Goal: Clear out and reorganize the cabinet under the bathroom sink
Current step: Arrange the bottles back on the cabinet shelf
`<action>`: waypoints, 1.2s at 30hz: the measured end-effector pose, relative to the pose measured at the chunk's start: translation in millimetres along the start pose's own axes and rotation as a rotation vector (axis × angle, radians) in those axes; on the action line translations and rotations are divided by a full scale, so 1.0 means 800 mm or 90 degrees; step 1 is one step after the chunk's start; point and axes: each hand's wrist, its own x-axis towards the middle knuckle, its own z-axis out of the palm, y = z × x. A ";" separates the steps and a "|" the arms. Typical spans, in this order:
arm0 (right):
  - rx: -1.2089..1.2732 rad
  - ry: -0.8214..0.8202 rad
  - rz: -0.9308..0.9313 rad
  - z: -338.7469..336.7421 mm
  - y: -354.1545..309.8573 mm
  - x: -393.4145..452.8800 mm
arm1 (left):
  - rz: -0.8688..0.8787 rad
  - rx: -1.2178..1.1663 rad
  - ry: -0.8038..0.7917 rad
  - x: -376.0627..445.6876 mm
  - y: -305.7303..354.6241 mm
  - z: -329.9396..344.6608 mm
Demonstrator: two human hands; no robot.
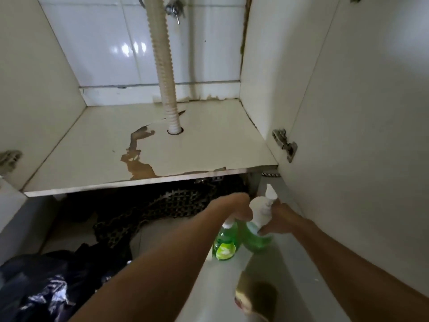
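The cabinet under the sink stands open, its stained and peeling floor panel [197,145] bare. Below its front edge, near the floor, my left hand [236,205] grips the top of a green liquid bottle with a bright green label [224,244]. Right beside it my right hand [279,219] holds a second green bottle [255,238] by its neck, under a white pump head [262,205]. The two bottles touch or nearly touch. Both stand upright over the pale floor.
A ribbed white drain hose [164,73] runs down through a hole in the cabinet floor. A patterned dark cloth [162,210] and a black plastic bag [46,291] lie left. A brownish object [255,296] sits near my right forearm. The open door [359,135] with its hinge [284,142] is on the right.
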 end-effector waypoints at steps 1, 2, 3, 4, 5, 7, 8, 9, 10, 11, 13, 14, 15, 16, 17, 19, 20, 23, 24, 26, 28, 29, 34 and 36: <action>0.022 0.027 -0.011 0.008 0.003 0.005 | -0.002 0.013 -0.013 0.002 0.000 0.002; 0.022 0.050 -0.039 0.013 0.007 0.009 | -0.004 0.026 -0.022 0.003 0.001 0.003; 0.018 0.066 -0.065 0.017 0.014 0.018 | -0.002 0.031 -0.027 0.005 0.001 0.004; 0.021 0.077 -0.078 0.021 0.020 0.023 | 0.000 0.036 -0.028 0.003 0.002 0.004; 0.029 0.083 -0.083 0.022 0.021 0.022 | 0.004 0.046 -0.025 0.000 0.005 0.002; 0.045 0.100 -0.073 0.024 0.020 0.009 | 0.005 0.057 -0.021 -0.009 0.013 -0.002; 0.053 0.108 -0.068 0.024 0.019 0.002 | 0.003 0.054 -0.020 -0.015 0.016 -0.003; 0.063 0.109 -0.068 0.025 0.020 0.000 | 0.003 0.045 -0.023 -0.022 0.017 -0.003; 0.074 0.113 -0.069 0.028 0.022 -0.001 | 0.009 0.040 -0.028 -0.025 0.017 -0.002; 0.081 0.117 -0.073 0.030 0.023 -0.003 | 0.017 0.039 -0.031 -0.027 0.017 -0.003; 0.104 0.127 -0.081 0.029 0.021 -0.006 | 0.029 0.047 -0.032 -0.029 0.015 -0.005; 0.120 0.136 -0.083 0.024 0.016 -0.012 | 0.031 0.044 -0.027 -0.030 0.014 -0.008; 0.140 0.142 -0.083 0.017 0.013 -0.013 | 0.032 0.032 -0.015 -0.032 0.012 -0.013; 0.148 0.142 -0.077 0.009 0.009 -0.017 | 0.036 0.013 0.000 -0.034 0.010 -0.019; 0.145 0.136 -0.078 0.000 0.003 -0.020 | 0.043 -0.004 0.011 -0.038 0.009 -0.026; 0.116 0.133 -0.083 -0.020 -0.008 -0.027 | 0.064 -0.045 0.029 -0.045 0.005 -0.043; 0.104 0.136 -0.087 -0.030 -0.014 -0.030 | 0.072 -0.067 0.034 -0.047 0.002 -0.051; 0.082 0.167 -0.093 -0.062 -0.034 -0.043 | 0.106 -0.090 0.061 -0.053 -0.006 -0.073; 0.083 0.176 -0.094 -0.074 -0.042 -0.048 | 0.119 -0.105 0.076 -0.055 -0.009 -0.082; 0.092 0.202 -0.092 -0.099 -0.056 -0.056 | 0.155 -0.172 0.103 -0.059 -0.014 -0.098; 0.106 0.247 -0.109 -0.119 -0.071 -0.059 | 0.195 -0.307 0.128 -0.061 -0.017 -0.111; 0.118 0.278 -0.125 -0.126 -0.080 -0.059 | 0.216 -0.393 0.138 -0.062 -0.018 -0.117; 0.082 0.453 -0.161 -0.145 -0.132 -0.043 | 0.267 -0.628 0.271 -0.040 -0.031 -0.137; 0.084 0.470 -0.164 -0.148 -0.150 -0.027 | 0.278 -0.635 0.332 -0.026 -0.038 -0.140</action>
